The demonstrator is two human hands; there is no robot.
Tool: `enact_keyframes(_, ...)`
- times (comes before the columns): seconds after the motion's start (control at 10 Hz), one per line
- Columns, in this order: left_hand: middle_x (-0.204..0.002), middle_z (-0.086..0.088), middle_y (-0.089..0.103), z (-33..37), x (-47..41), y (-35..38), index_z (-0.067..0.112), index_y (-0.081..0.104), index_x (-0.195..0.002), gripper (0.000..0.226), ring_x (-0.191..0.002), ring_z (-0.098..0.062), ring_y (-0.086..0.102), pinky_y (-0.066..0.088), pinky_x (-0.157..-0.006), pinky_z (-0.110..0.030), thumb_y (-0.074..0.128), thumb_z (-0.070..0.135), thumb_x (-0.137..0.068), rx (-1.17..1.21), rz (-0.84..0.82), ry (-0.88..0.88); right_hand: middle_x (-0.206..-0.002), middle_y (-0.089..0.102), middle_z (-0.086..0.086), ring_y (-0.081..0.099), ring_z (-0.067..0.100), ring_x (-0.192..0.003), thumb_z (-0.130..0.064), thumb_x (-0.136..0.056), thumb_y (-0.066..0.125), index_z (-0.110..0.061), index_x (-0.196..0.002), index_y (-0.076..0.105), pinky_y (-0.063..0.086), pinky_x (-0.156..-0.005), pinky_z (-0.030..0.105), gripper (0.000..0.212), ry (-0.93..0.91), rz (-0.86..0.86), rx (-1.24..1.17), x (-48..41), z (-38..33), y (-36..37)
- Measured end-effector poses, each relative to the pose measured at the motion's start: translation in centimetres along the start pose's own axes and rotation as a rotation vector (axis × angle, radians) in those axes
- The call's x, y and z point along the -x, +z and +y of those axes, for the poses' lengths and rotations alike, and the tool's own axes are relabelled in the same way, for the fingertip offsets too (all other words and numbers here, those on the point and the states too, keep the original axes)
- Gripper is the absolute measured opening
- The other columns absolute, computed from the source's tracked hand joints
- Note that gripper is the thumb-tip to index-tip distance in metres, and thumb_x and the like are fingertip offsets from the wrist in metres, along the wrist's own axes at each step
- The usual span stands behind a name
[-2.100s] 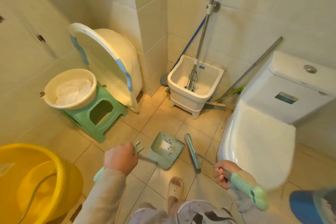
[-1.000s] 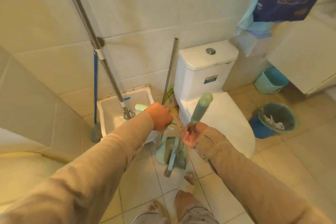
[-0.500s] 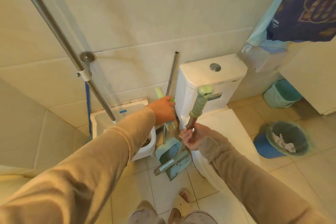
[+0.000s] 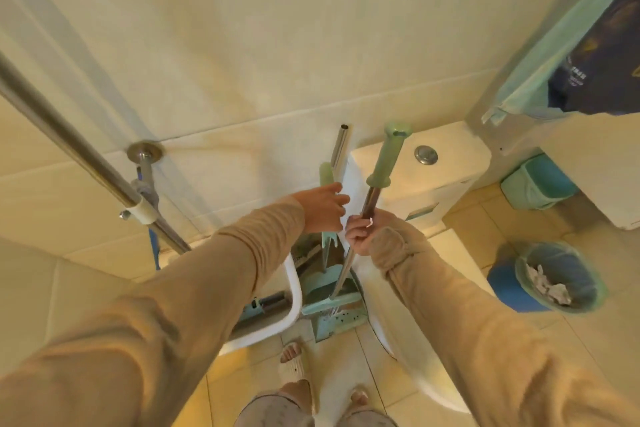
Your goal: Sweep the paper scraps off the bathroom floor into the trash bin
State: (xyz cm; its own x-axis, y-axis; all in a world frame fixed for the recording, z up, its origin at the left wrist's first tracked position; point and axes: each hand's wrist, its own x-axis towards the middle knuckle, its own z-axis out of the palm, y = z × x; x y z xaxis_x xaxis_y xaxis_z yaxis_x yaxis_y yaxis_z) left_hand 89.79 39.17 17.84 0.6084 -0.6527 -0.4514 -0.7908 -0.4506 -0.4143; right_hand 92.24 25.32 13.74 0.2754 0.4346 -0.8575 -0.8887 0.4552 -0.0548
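So nearest the camera were the person's feet in slippers [image 4: 294, 362], right in front of the toilet [image 4: 398, 329]. Just left of the toilet bowl the dustpan [image 4: 337, 321] stood on the floor, with the broom head [image 4: 329, 303] resting across its top. The right hand [image 4: 360, 236] was clenched around the broom's metal shaft, green grip [image 4: 388, 156] sticking up above the fist. The left hand [image 4: 323, 208], touching distance left of it, was wrapped around the dustpan's upright handle [image 4: 325, 175]. Right of the toilet sat the trash bin [image 4: 561, 282] with crumpled paper scraps [image 4: 545, 284] already inside, well apart from both hands. A mop pole [image 4: 69, 146] leaned off left of the toilet.
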Motion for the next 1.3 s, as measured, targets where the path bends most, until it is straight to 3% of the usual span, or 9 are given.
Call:
enact_keyframes(0.1,-0.114,0.002,0.065,-1.9,-0.3,1.2,0.025,0.063,-0.114,0.032,-0.117,-0.024,0.046,0.031,-0.110,-0.042,0.068,0.016,-0.084,0.012,0.004,0.021,-0.033,0.044,0.005,0.038,0.012,-0.018,-0.034,-0.100,0.030,-0.009,-0.068,0.041,0.021,-0.026,0.007,0.042,-0.066,-0.005,-0.077,-1.4,-1.0,1.7)
enact_keyframes(0.4,-0.108,0.004,0.068,-5.1,-1.8,2.9,0.023,0.066,-0.104,0.022,-0.120,-0.021,0.046,0.032,-0.108,-0.037,0.068,0.016,-0.083,0.078,-0.033,0.024,-0.031,0.044,0.007,0.035,0.011,-0.015,-0.017,-0.101,0.029,-0.010,-0.067,0.042,0.017,-0.021,0.012,0.037,-0.099,0.024,-0.137,-3.7,-4.3,5.7)
enact_keyframes(0.7,-0.115,0.001,0.066,-6.8,-3.7,3.8,0.021,0.069,-0.107,0.022,-0.116,-0.023,0.048,0.028,-0.109,-0.042,0.067,0.019,-0.085,0.045,-0.113,-0.151,-0.027,0.038,0.005,0.034,0.014,-0.019,-0.011,-0.100,0.025,-0.010,-0.065,0.039,0.023,-0.027,0.008,0.037,-0.213,-0.028,-0.361,-6.9,-7.0,8.3)
enact_keyframes(0.8,-0.118,-0.001,0.064,-7.2,-3.8,4.4,0.019,0.068,-0.109,0.024,-0.119,-0.025,0.046,0.023,-0.113,-0.046,0.067,0.016,-0.085,0.054,-0.159,-0.265,-0.042,0.044,0.009,0.040,0.012,-0.037,-0.007,-0.099,0.023,-0.006,-0.069,0.044,0.031,-0.034,0.016,0.037,-0.221,-0.027,-0.342,-7.6,-7.4,9.1)
enact_keyframes(0.9,-0.128,-0.005,0.057,-6.9,-3.8,5.2,0.016,0.067,-0.112,0.027,-0.129,-0.027,0.038,0.016,-0.117,-0.048,0.064,0.011,-0.085,0.105,-0.117,-0.341,-0.067,0.045,0.009,0.049,0.013,-0.060,-0.004,-0.099,0.034,0.001,-0.081,0.051,0.047,-0.064,0.014,0.026,-0.191,-0.023,-0.312,-7.5,-8.1,9.9)
enact_keyframes(1.0,-0.139,-0.013,0.047,-6.7,-4.0,5.3,0.012,0.065,-0.114,0.030,-0.137,-0.031,0.029,0.010,-0.118,-0.049,0.062,0.007,-0.085,0.175,-0.081,-0.401,-0.105,0.060,0.010,0.061,0.013,-0.106,-0.009,-0.097,0.046,0.001,-0.125,0.050,0.048,-0.097,0.019,0.030,-0.108,-0.046,-0.334,-7.2,-8.8,10.6)
enact_keyframes(1.1,-0.141,-0.012,0.046,-6.3,-4.1,5.4,0.011,0.061,-0.120,0.033,-0.139,-0.031,0.026,0.007,-0.118,-0.049,0.059,0.007,-0.087,0.191,-0.083,-0.432,-0.125,0.053,0.009,0.060,0.021,-0.107,-0.010,-0.098,0.043,-0.004,-0.142,0.036,0.050,-0.099,0.029,0.045,-0.236,-0.082,-0.144,-6.4,-8.2,10.7)
enact_keyframes(1.2,-0.143,-0.013,0.044,-6.3,-4.2,5.2,0.008,0.055,-0.126,0.036,-0.140,-0.032,0.026,0.009,-0.118,-0.048,0.053,0.006,-0.089,0.184,-0.059,-0.441,-0.144,0.044,0.012,0.050,0.024,-0.130,-0.009,-0.099,0.039,-0.003,-0.142,0.034,0.049,-0.101,0.033,0.044,-0.241,-0.075,-0.039,-5.6,-7.8,10.6)
enact_keyframes(1.3,-0.127,-0.004,0.061,-5.7,-3.1,4.5,0.016,0.065,-0.115,0.032,-0.127,-0.023,0.049,0.029,-0.114,-0.044,0.064,0.017,-0.083,0.126,0.093,-0.444,-0.117,0.060,0.018,0.060,0.030,-0.115,-0.012,-0.100,0.036,0.002,-0.113,0.050,0.054,-0.088,0.032,0.023,-0.185,-0.092,-0.037,-4.6,-8.1,10.0)
